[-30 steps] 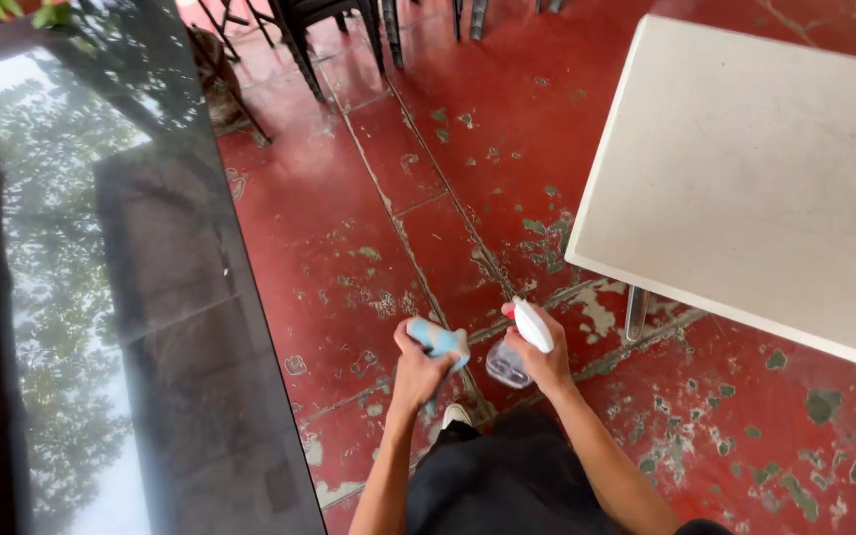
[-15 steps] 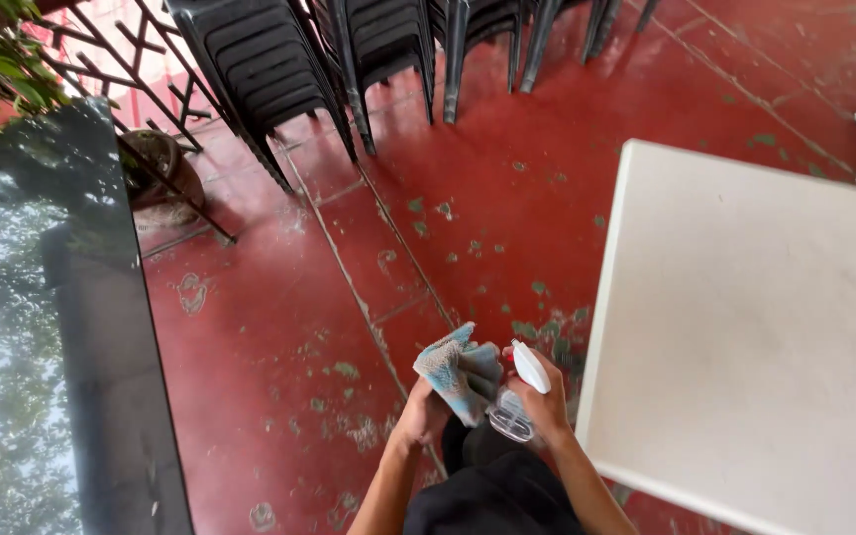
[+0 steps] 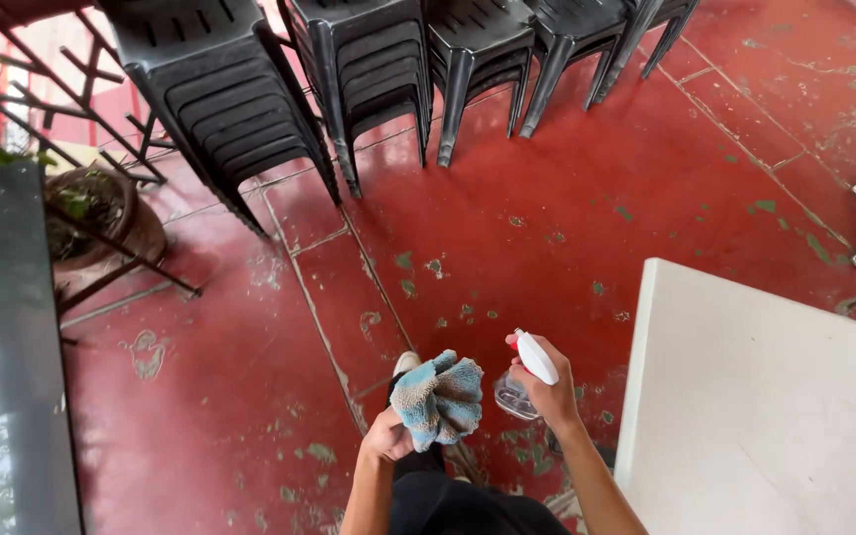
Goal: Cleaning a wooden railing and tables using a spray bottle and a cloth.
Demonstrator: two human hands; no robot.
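Since the earlier frame the view had swung toward the stacked black plastic chairs, and the white table had shifted to the lower right; both hands remained raised in front of the body.

Left hand: clenched around a bunched blue-grey microfibre cloth, gripped from below so the loose folds stood above the fist, clear of the floor.

Right hand: wrapped around the neck of a clear spray bottle with a white trigger head, nozzle pointed up and left, body hanging under the palm; the grip suited a finger on the trigger, though the finger itself could not be made out.

Cloth and bottle: just beside each other, not touching, above the worn red tiled floor, left of the table edge.

Also present: potted plant on a dark metal stand, far left, and a dark glass tabletop along the left margin.
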